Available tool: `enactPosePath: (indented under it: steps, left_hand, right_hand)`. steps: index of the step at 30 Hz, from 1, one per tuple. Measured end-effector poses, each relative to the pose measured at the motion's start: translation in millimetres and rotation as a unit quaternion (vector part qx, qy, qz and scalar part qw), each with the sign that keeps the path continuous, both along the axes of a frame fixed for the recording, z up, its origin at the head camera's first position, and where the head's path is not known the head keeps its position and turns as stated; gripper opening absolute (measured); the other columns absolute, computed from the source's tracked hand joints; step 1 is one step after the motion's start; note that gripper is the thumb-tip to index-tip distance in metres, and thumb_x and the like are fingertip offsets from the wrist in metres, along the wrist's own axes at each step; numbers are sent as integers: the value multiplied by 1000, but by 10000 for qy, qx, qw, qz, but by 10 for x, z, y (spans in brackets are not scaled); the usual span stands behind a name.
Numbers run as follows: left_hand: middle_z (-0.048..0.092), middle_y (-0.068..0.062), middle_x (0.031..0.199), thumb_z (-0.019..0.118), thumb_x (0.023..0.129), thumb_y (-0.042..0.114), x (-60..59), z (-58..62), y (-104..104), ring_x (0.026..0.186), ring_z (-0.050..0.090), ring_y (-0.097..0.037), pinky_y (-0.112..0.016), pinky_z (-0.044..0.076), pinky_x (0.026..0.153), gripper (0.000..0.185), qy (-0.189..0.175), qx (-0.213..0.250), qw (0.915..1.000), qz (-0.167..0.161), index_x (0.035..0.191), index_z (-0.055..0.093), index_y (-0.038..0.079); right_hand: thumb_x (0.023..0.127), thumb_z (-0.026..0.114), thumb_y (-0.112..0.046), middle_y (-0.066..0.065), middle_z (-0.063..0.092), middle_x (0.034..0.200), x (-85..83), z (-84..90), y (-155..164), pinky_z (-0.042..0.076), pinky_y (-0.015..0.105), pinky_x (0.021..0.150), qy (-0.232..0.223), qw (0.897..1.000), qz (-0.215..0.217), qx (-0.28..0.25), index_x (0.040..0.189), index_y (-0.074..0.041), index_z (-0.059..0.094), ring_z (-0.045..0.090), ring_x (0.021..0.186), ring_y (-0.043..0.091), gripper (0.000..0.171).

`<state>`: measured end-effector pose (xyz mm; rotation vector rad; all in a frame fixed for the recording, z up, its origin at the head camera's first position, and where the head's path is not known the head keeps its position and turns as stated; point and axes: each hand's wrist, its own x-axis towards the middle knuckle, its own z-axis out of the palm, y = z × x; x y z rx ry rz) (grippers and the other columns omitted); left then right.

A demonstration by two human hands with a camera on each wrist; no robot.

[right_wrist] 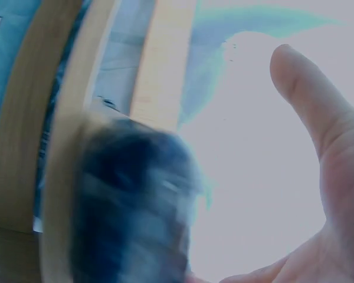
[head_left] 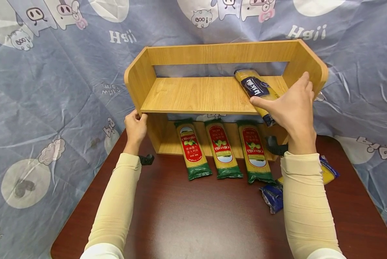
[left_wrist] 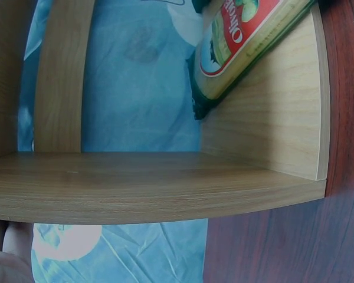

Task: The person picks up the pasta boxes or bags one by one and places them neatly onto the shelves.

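Note:
My left hand (head_left: 136, 127) grips the left side of a wooden two-tier shelf (head_left: 193, 94), thumb at the front end of the upper board. In the left wrist view, fingers (left_wrist: 15, 247) show along the outer face of the side panel. A yellow spaghetti packet (head_left: 253, 84) with a dark blue label lies slantwise on the upper board's right side, its lower end jutting past the front edge. Over it is my right hand (head_left: 294, 106), thumb spread wide from the straight fingers. In the right wrist view, the blurred dark blue packet end (right_wrist: 135, 200) sits beside the spread hand.
Three green-and-yellow spaghetti packets (head_left: 192, 149) with red labels lean in the lower tier, their ends on the dark red table (head_left: 193, 216). Another blue-and-yellow packet (head_left: 274, 196) lies at the right, partly hidden under my right forearm. A patterned cloth (head_left: 67, 90) hangs behind.

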<state>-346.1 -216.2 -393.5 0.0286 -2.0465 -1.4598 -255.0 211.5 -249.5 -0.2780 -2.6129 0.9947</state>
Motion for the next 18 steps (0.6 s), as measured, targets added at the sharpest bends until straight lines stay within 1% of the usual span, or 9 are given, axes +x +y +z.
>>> enactPosePath:
  steps: [3,8,13,16,18]
  left_hand:
    - [73,-22,87,62,94,6,3,2,3,68,60,-10,-21,44,55,19,10,-5,10000,7,105,75,-2]
    - [71,-21,83,62,94,6,-10,6,-6,65,58,-11,-20,42,53,18,45,-5,10000,59,102,76,-3]
    - [72,-20,84,63,94,6,-15,-1,-4,67,60,-10,-20,44,55,18,48,-5,10000,41,102,76,-3]
    - [72,-22,84,62,94,5,-13,-3,0,67,60,-11,-20,44,55,17,23,21,10000,43,102,75,-3]
    - [72,-23,84,62,94,5,-8,4,2,66,60,-12,-20,44,54,18,0,39,10000,54,101,75,-4]
  right_hand:
    - [68,79,-72,27,1,166,108,33,28,11,54,120,120,9999,122,19,160,0,-11,5,152,41,147]
    - [71,81,-67,26,2,166,277,41,84,13,58,119,149,9994,288,71,160,-1,-9,5,152,41,144]
    - [71,83,-64,28,3,165,419,25,129,15,60,118,170,9996,240,56,161,-2,-9,9,150,44,143]
    - [70,86,-59,30,11,162,510,16,145,18,61,116,297,9993,202,38,161,-3,-5,15,146,46,141]
    - [70,87,-57,30,12,162,579,7,166,18,61,116,363,9992,166,25,161,-3,-4,16,146,46,140]
